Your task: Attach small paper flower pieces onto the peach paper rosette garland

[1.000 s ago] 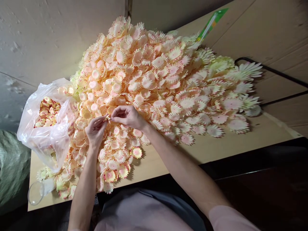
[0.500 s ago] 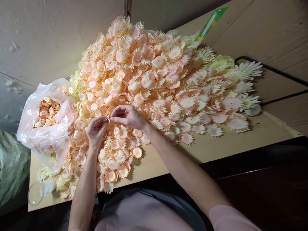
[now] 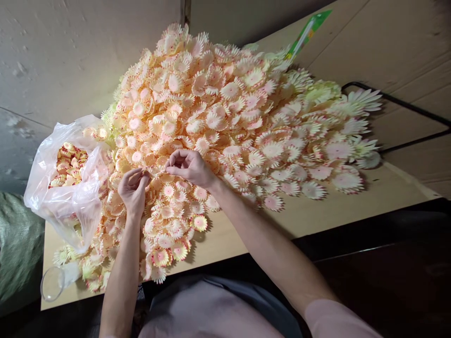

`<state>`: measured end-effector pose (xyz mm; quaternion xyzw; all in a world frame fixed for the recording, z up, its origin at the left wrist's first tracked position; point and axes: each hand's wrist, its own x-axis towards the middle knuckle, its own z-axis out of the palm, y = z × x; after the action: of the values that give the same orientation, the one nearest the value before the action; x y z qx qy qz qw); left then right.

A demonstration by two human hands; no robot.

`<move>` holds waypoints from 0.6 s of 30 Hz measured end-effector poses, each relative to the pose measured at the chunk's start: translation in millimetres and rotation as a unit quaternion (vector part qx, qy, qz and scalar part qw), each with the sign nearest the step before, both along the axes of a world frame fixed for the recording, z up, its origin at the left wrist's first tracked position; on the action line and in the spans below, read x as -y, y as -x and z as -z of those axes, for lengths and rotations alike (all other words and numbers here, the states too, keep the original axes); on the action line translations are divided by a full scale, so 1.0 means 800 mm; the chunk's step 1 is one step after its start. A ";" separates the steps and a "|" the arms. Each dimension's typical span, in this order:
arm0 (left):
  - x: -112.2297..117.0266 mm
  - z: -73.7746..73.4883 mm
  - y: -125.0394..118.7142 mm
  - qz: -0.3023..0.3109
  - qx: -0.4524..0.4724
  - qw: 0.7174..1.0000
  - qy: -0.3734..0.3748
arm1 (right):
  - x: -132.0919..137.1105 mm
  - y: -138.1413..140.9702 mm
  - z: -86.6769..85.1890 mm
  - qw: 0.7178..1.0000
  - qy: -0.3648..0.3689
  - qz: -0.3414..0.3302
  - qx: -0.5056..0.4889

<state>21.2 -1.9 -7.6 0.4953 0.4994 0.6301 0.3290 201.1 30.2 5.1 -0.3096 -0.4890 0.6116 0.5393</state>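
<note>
Just over the flowers [image 3: 214,120], left hand [image 3: 132,188] and right hand [image 3: 190,168] half-curled, grips unclear; green packet [image 3: 308,34] unreadable

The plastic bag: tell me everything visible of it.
The plastic bag is whitish, thin-looking, translucent and shiny, its film creased. It sits at the left end of the table, its opening showing small cream-yellow flower pieces with red edges inside. Its right side meets the heap of pale flowers. Neither the left hand nor the right hand touches it.
</note>
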 end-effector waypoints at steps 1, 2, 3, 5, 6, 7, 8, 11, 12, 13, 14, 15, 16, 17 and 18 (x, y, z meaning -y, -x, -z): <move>-0.001 0.001 0.001 -0.001 0.007 1.000 0.005 | 0.000 -0.001 -0.001 1.000 0.007 -0.003 -0.007; -0.002 0.002 0.002 0.000 0.013 1.000 0.008 | 0.000 -0.001 -0.001 1.000 0.011 -0.005 -0.012; -0.003 0.003 0.003 0.000 0.019 1.000 0.008 | -0.001 -0.002 -0.001 1.000 0.011 -0.003 -0.016; -0.004 0.004 0.005 0.000 0.030 1.000 0.002 | -0.001 -0.004 -0.001 1.000 0.000 0.007 -0.019; -0.005 0.004 0.006 -0.001 0.036 0.999 -0.002 | -0.001 -0.005 -0.001 1.000 -0.010 0.010 -0.015; -0.005 0.003 0.007 -0.003 0.042 0.999 -0.006 | -0.001 -0.005 -0.001 1.000 -0.022 0.009 -0.005; -0.006 0.003 0.008 -0.005 0.046 0.999 -0.009 | -0.001 -0.006 -0.001 0.999 -0.035 0.004 0.012; -0.006 0.002 0.009 -0.006 0.060 0.998 -0.012 | 0.003 -0.007 -0.004 0.994 -0.060 -0.023 0.085; -0.006 0.002 0.010 -0.008 0.064 0.998 -0.012 | 0.005 -0.007 -0.006 0.992 -0.064 -0.031 0.105; -0.006 0.002 0.010 -0.011 0.065 0.998 -0.011 | 0.006 -0.007 -0.008 0.990 -0.067 -0.036 0.118; -0.006 0.002 0.009 -0.013 0.061 0.998 -0.007 | 0.008 -0.007 -0.009 0.989 -0.072 -0.039 0.126; -0.006 0.003 0.009 -0.014 0.053 0.998 -0.003 | 0.009 -0.006 -0.011 0.988 -0.079 -0.039 0.128; -0.006 0.003 0.009 -0.014 0.043 0.999 0.002 | 0.010 -0.005 -0.012 0.987 -0.086 -0.037 0.128; -0.006 0.004 0.009 -0.010 0.031 0.999 0.005 | 0.010 -0.004 -0.012 0.987 -0.089 -0.033 0.128; -0.005 0.005 0.008 -0.003 0.020 1.000 0.005 | 0.010 -0.002 -0.011 0.988 -0.085 -0.027 0.126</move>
<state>14.7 2.2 -11.2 0.4794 0.4977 0.6382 0.3394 202.8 21.8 13.7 -0.3239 -0.6116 0.5385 0.4806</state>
